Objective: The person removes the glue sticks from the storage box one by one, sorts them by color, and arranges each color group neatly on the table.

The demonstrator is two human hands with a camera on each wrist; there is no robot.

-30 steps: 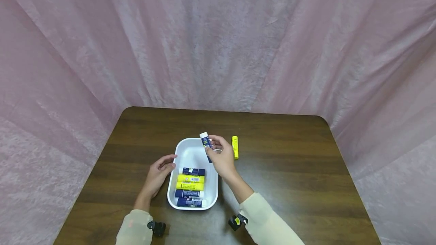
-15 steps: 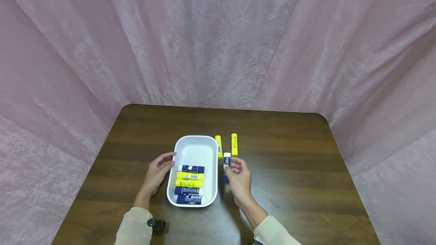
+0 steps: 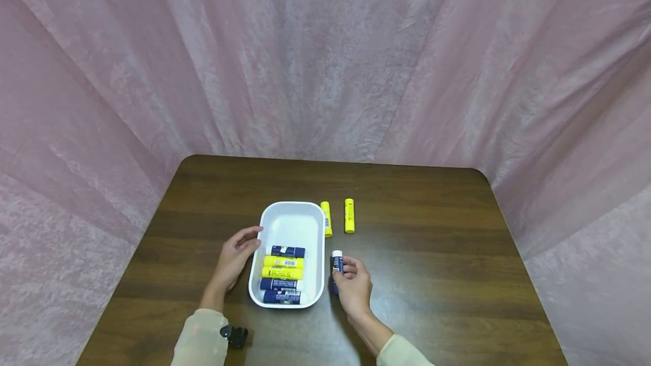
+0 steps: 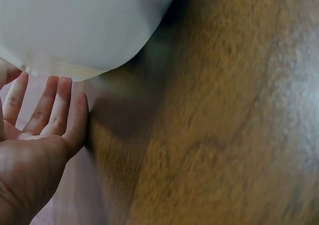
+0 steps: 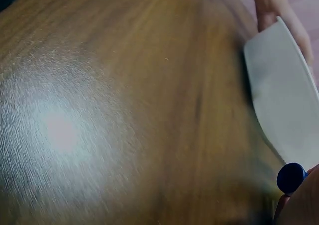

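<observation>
This is looking like a staged recording booth rather than a lived-in room. A pink crinkled cloth backdrop point(image 3: 325, 55) is hanging in folds beyond both hands and wrapping round to either side of them, closing off any view of walls or furniture. A dark wooden table point(image 3: 432, 253) with rounded corners is sitting under the hands, bearing only a white tray point(image 3: 292, 222) between them and a few glue sticks point(image 3: 348, 215) lying just beyond the right hand. Small black camera mounts point(image 3: 234, 335) are showing at the person's wrists, by the pale sleeves.
</observation>
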